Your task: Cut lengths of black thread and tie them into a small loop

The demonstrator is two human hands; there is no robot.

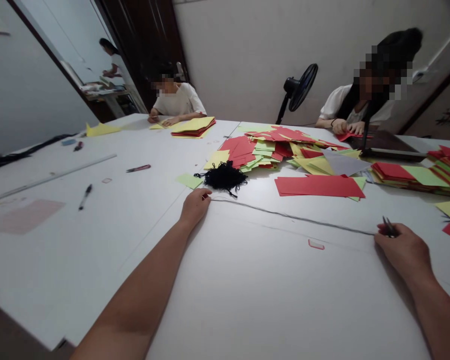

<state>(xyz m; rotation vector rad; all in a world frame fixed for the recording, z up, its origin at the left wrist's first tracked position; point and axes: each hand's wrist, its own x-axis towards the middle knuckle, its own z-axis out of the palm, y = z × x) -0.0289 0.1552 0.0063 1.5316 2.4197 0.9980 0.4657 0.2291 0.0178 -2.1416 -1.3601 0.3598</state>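
Note:
A thin bundle of dark string (pixel 285 215) runs stretched just over the white table between my two hands. My left hand (pixel 195 206) pinches its left end, close to a tangled heap of black string loops (pixel 225 177). At the other end, my right hand (pixel 407 248) is closed on the string and also has a small pair of dark scissors (pixel 388 227) in it, tips pointing up and away. Part of the scissors is hidden by the fingers. Below the string lies a small red-rimmed tag (pixel 316 244).
Loose red, yellow and green paper sheets (pixel 262 147) pile up beyond the string, with red strips (pixel 320 186) in front. At left lie a pen (pixel 85 197), a cutter knife (pixel 138 169) and a long ruler (pixel 56 176). Two people sit across the table; another stands farther back.

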